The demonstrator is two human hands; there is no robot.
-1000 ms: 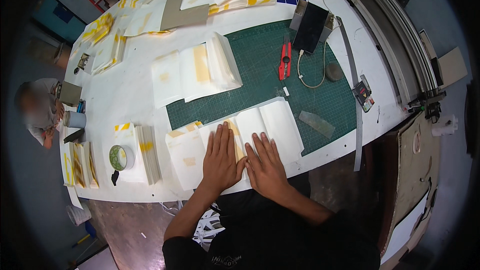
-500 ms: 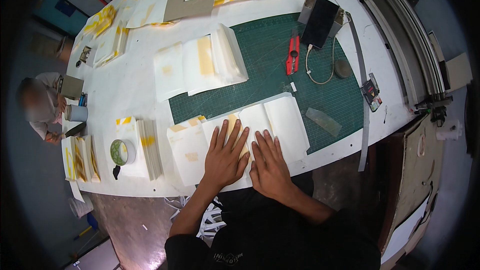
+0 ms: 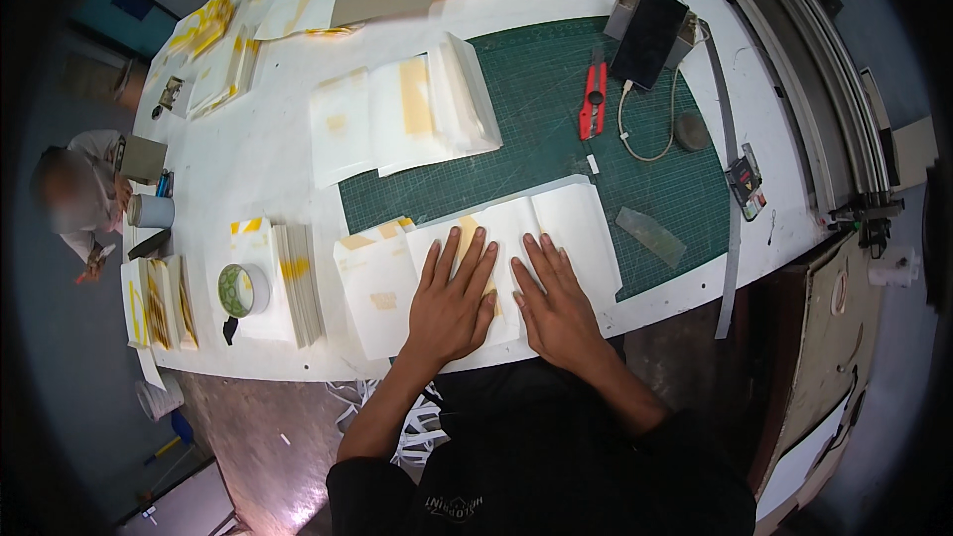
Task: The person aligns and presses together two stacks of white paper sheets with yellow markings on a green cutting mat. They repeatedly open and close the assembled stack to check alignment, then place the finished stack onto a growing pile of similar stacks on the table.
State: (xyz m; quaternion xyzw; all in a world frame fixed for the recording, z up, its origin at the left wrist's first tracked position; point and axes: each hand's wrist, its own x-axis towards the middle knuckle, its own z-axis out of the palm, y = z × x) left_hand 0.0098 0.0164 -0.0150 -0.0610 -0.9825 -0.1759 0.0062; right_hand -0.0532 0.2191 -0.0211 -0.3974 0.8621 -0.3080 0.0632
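Observation:
My left hand (image 3: 453, 300) lies flat with fingers stretched on white paper sheets with pale yellow patches (image 3: 375, 306) at the table's near edge. To its right, my right hand (image 3: 558, 306) also presses down open, on a creased white sheet (image 3: 586, 228) that spreads toward the right. A narrow gap separates the two hands, with a little yellow showing there. The sheets partly cover a green cutting mat (image 3: 536, 154). Beyond them sits a pile of folded white sheets (image 3: 447, 104) with a yellow patch on top.
On the mat lie a red cutter knife (image 3: 594, 99), a dark phone with a cable (image 3: 647, 35) and a translucent strip (image 3: 650, 236). A metal ruler (image 3: 730, 189) runs along the right. At left, a round tub (image 3: 243, 290) stands on stacked paper; another person (image 3: 94, 179) is at the table's far-left edge.
My right hand has slid a little to the right across the sheet, widening the gap from my left hand. My left hand stays in nearly the same place. The view has shifted slightly.

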